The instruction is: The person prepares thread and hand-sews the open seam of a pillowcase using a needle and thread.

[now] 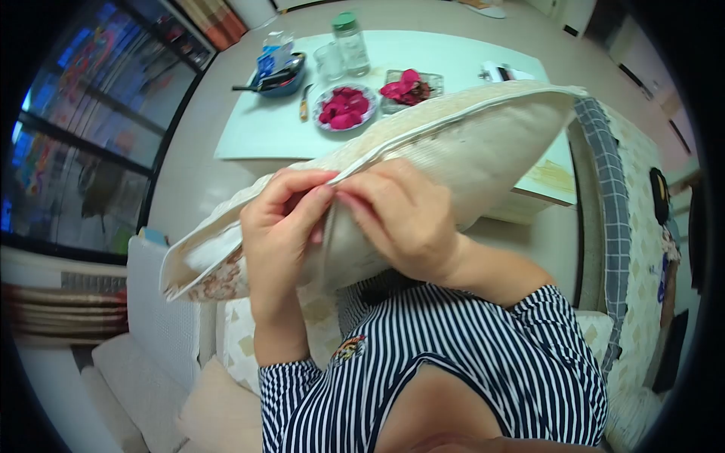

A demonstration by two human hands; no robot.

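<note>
Striped shirt [430, 325], hands [276, 223] [419, 215] pinching cushion [498, 147], petal-filled plate [371, 108].

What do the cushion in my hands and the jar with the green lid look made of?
The cushion looks like matte fabric, judging by its soft bulges and seamed edge. The jar is probably glass, glossy and see-through, though clear plastic is possible. Its green lid seems plastic, given the even, opaque colour.

They've got on a navy-and-white striped tee [445, 321] with matching short sleeves [290, 377] roughly at 9 and 1 o'clock from the dark-edged, kinda V-shaped neckline [424, 360], plus a little patch [350, 348] with some orange in it around 10 o'clock.
</note>
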